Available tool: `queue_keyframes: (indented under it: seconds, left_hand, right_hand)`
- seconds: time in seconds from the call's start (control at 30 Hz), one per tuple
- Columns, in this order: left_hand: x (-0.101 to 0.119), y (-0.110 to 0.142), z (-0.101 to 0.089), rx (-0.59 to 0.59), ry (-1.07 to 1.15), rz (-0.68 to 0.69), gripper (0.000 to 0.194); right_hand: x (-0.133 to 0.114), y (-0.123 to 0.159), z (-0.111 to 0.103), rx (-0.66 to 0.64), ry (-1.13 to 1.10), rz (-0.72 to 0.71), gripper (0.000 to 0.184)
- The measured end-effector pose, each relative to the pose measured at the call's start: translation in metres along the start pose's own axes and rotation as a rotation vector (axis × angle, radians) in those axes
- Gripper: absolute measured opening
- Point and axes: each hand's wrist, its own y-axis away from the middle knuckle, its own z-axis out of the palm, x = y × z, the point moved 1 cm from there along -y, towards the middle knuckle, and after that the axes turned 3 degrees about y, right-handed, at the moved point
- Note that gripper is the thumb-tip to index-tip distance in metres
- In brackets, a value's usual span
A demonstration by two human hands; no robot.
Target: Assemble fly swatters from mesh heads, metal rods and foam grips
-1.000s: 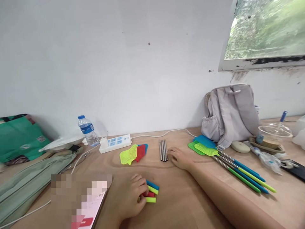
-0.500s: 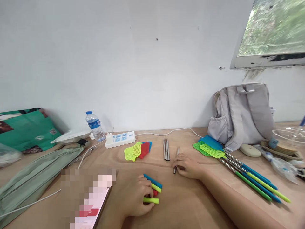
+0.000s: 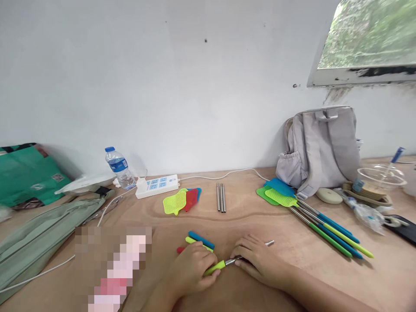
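My left hand (image 3: 196, 265) is closed round a yellow-green handle grip (image 3: 216, 267). In my right hand (image 3: 255, 259) is a metal rod (image 3: 269, 243), its near end at the grip's mouth; how far it sits inside I cannot tell. Just beyond my left hand lie a blue handle grip (image 3: 201, 239), another yellow-green one (image 3: 208, 248) and a red one (image 3: 180, 250), partly hidden by the hand. Several metal rods (image 3: 221, 198) lie side by side farther back. Left of them are flat swatter heads: yellow-green (image 3: 174, 202), red (image 3: 191, 200) and blue (image 3: 199, 193).
Fly swatters with long handles (image 3: 331, 234) lie to the right, before a grey backpack (image 3: 325, 151). A plastic cup (image 3: 380, 177) stands at far right. A white power strip (image 3: 157, 186) and water bottle (image 3: 120, 169) are back left. A pixelated patch (image 3: 113, 273) covers the front left.
My right hand has brought the rod nearer and turned it sideways, up to the yellow-green grip. My left hand has lifted that grip's end towards it. The view has shifted slightly right.
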Motion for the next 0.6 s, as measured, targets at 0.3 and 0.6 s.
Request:
queue_keyframes:
  seconds: [0.3, 0.6]
  left_hand:
    - [0.005, -0.001, -0.005, 0.067, -0.050, 0.032, 0.015]
    - [0.011, -0.006, -0.010, 0.036, -0.155, 0.011, 0.013]
  right_hand:
    - [0.005, 0.000, -0.002, 0.025, -0.008, 0.000, 0.027]
    - [0.009, 0.003, 0.003, 0.072, 0.017, 0.057, 0.028]
